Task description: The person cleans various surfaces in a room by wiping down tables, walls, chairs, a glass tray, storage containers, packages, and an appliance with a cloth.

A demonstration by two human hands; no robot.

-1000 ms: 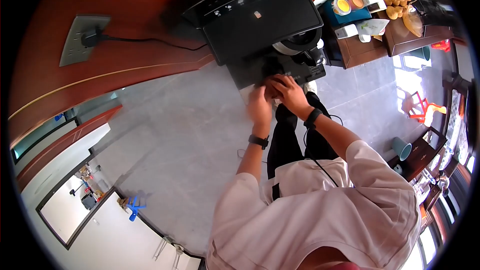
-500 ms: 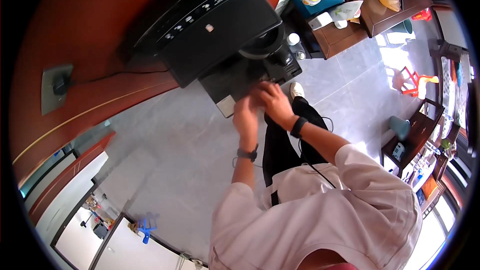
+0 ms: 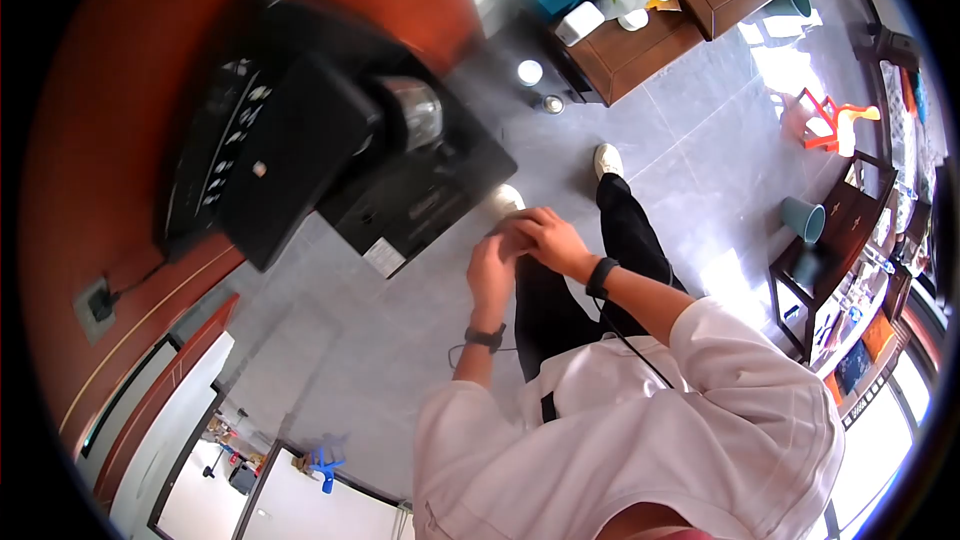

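Observation:
My left hand point(image 3: 489, 272) and my right hand point(image 3: 557, 242) meet in front of my body, over my dark trousers point(image 3: 555, 325). The fingers of both are curled and pressed together. Something brownish and blurred may lie between them, but I cannot make it out. Up and to the left stands a black appliance point(image 3: 300, 140) with a row of white icons on its panel. A clear rounded part point(image 3: 422, 112) shows under its overhanging front. Its lower black surface point(image 3: 420, 202), with a white label point(image 3: 384, 257) at the corner, is nearest my hands, apart from them.
A cord runs from the appliance to a wall socket point(image 3: 97, 308). A brown wooden cabinet point(image 3: 640, 55) holds tubs and packets, with a white-topped container point(image 3: 529, 72) on the floor beside it. To the right are a red stool point(image 3: 825, 122) and a grey-green bin point(image 3: 802, 218).
My view has turned, so the appliance now sits farther left and my hands are away from its lower surface. Both shoes now show, set apart. My hands are still together.

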